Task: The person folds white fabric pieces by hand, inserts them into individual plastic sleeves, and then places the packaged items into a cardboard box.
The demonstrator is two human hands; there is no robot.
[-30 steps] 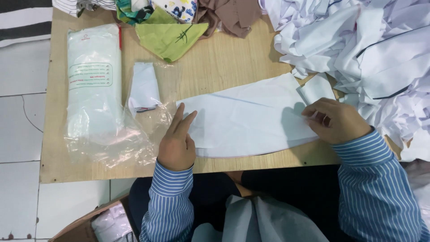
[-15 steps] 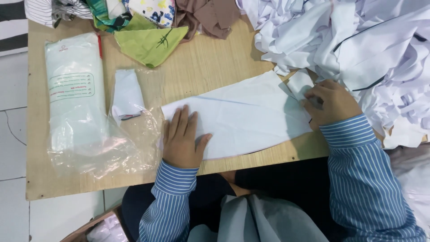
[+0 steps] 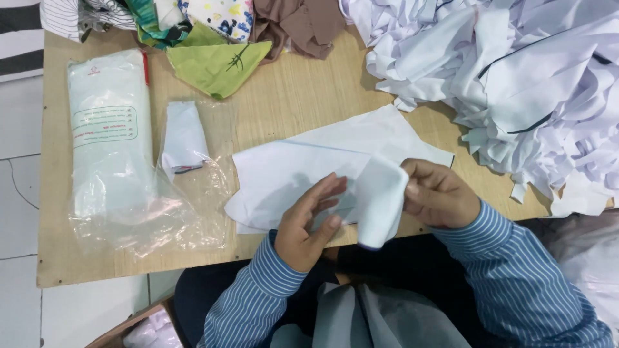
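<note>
A long white fabric piece (image 3: 303, 171) lies flat on the wooden table (image 3: 284, 96). My right hand (image 3: 442, 193) grips one end of it and has folded that end (image 3: 380, 200) back over toward the middle, lifted off the table. My left hand (image 3: 309, 225) is raised at the near edge of the cloth, fingers apart and palm turned toward the folded end, close to it; whether it touches is unclear. Both arms wear blue striped sleeves.
A large heap of white fabric pieces (image 3: 529, 84) fills the right side. Coloured cloth scraps (image 3: 219, 64) and brown fabric (image 3: 303, 22) lie at the far edge. A long plastic packet (image 3: 109, 129) and a small folded white piece (image 3: 184, 135) in clear plastic sit at the left.
My right hand has pulled the cloth's right end up and folded it leftward. My left hand has lifted off the flat cloth and turned toward the fold.
</note>
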